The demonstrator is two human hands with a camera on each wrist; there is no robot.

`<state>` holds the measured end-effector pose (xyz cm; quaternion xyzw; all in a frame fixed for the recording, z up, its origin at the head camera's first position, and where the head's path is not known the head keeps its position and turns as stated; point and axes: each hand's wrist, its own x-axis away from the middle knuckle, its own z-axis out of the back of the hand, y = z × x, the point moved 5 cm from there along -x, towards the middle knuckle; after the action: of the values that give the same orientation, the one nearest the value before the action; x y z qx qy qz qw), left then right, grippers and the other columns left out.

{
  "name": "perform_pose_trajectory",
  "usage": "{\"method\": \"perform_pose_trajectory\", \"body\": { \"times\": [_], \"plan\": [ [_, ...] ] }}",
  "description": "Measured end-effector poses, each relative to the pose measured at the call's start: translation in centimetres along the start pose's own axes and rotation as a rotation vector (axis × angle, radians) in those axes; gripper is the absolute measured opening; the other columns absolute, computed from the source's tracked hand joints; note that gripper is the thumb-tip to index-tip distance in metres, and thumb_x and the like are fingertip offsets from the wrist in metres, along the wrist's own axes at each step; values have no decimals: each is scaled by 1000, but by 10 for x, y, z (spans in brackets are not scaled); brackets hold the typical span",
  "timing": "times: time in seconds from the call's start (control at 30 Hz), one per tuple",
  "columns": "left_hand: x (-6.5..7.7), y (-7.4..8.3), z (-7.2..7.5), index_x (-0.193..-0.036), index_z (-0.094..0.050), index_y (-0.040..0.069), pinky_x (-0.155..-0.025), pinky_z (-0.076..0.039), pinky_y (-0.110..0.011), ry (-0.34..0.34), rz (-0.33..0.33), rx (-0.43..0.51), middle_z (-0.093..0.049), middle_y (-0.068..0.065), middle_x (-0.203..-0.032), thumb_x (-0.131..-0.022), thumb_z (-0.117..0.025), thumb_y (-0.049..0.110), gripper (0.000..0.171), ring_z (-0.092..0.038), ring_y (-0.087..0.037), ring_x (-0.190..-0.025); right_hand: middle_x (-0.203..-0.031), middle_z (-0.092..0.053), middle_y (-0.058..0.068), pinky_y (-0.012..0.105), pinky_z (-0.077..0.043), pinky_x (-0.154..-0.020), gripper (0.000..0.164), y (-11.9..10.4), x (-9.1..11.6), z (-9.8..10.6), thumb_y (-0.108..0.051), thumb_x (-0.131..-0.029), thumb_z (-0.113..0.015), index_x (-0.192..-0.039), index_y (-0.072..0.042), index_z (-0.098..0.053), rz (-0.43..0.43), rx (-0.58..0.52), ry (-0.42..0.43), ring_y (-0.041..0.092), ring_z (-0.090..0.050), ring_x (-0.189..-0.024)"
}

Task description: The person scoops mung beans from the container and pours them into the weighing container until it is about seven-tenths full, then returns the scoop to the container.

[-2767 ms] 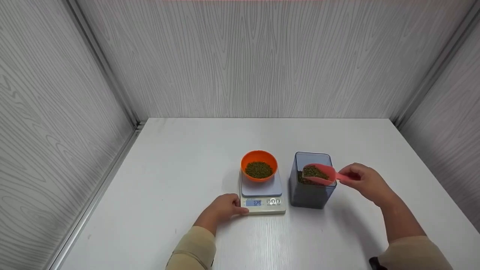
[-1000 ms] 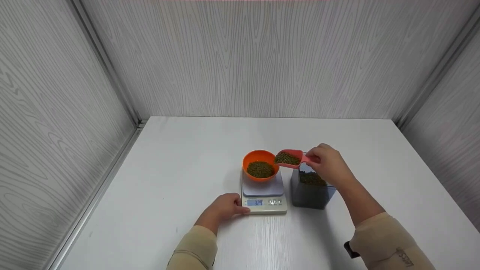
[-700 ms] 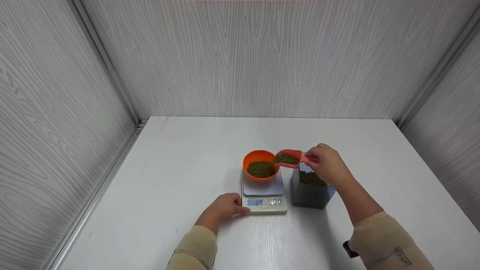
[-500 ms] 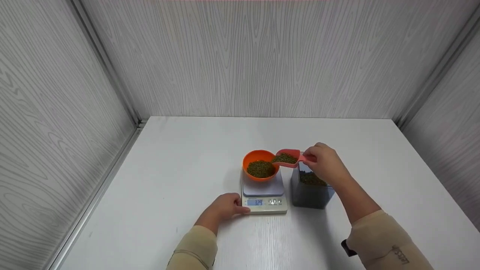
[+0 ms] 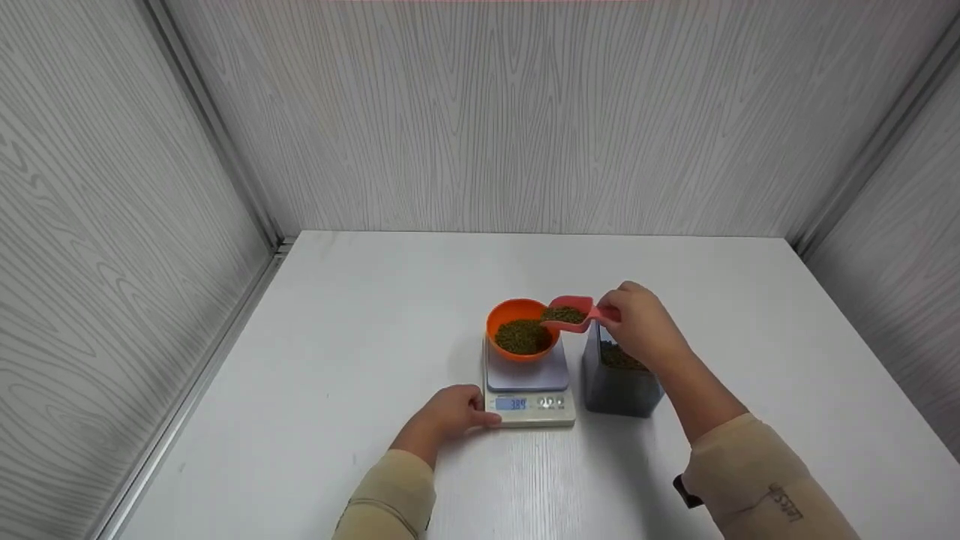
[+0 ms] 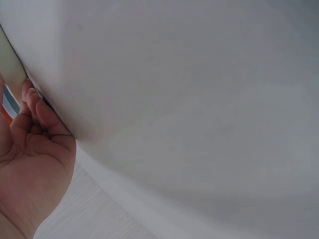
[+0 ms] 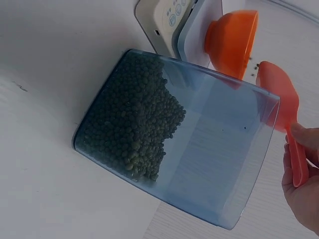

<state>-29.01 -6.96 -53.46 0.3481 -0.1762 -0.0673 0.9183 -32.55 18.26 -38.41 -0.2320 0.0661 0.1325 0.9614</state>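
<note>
My right hand [image 5: 641,324] pinches the handle of a red plastic scoop [image 7: 283,92] loaded with mung beans. The scoop's lip tilts down over the right rim of an orange bowl [image 5: 501,312]; a few beans fall from it in the right wrist view. More mung beans [image 5: 523,337] lie heaped in the bowl, which stands on the platform of a white kitchen scale [image 5: 529,378] with a lit display. My left hand [image 5: 450,412] grips the scale's front left corner, thumb on the front edge and fingers curled at its side.
Right of the scale stands a clear bluish square container [image 7: 219,132], upright and partly filled with mung beans [image 7: 132,114]. My right forearm passes over its right side. White table [image 5: 360,315] surrounds these things, with grey wood-grain panels [image 5: 480,120] behind and at both sides.
The scoop has moved left from over the container to the bowl and tipped, and beans now pour. The bowl's heap has grown and the display reading has risen. The left hand stays put.
</note>
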Motion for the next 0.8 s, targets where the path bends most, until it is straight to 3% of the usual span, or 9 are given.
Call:
{"method": "perform_pose_trajectory", "body": {
  "times": [0.43,0.8],
  "plan": [
    [-2,-1,0,-72,-52,14,-63,-34,-30,-8,2,-11,-44,2,-66,-74,-73,39,34,-45,-16,-70,-89,-55,10,38,-49,-76,16,-13,-4,-1,-8,-81,-68,-96,-4,-67,-9,60,14,24,-52,-83],
    [-1,0,0,-73,-53,14,-62,-34,-30,-5,-2,-28,-46,1,-68,-75,-73,39,32,-45,-16,-70,-87,-55,10,37,-48,-77,15,-25,-3,-1,-5,-80,-67,-95,-3,-67,78,77,70,25,-51,-83]
  ]
}}
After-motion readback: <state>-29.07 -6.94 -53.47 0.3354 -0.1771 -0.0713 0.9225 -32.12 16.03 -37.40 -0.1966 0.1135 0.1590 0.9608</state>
